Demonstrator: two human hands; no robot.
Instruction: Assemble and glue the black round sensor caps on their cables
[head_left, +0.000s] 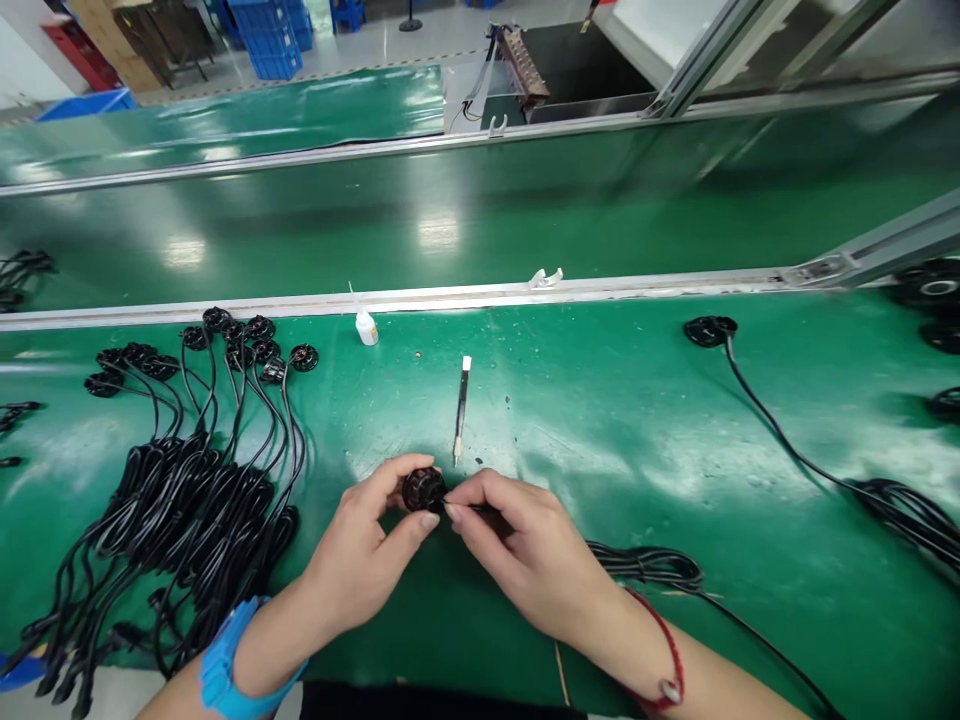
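A round black cable fitting (424, 490) is gripped between the thumb and fingers of my left hand (375, 520). Close against its right side, my right hand (517, 530) pinches the thin black cable (445, 501) where it meets the fitting. Bundled black cable (652, 565) lies beside my right wrist and runs off toward the lower right. Just beyond my fingers, a slim black pen-like tool (462, 405) with a white end rests on the green bench (420, 415). My palms hide part of the cable.
Many coiled black cables with round ends (202, 500) are piled on the left. A small white dropper bottle (366, 327) stands by the white rail (450, 298). One more cable with a round end (710, 331) lies on the right, near several black round parts (937, 285).
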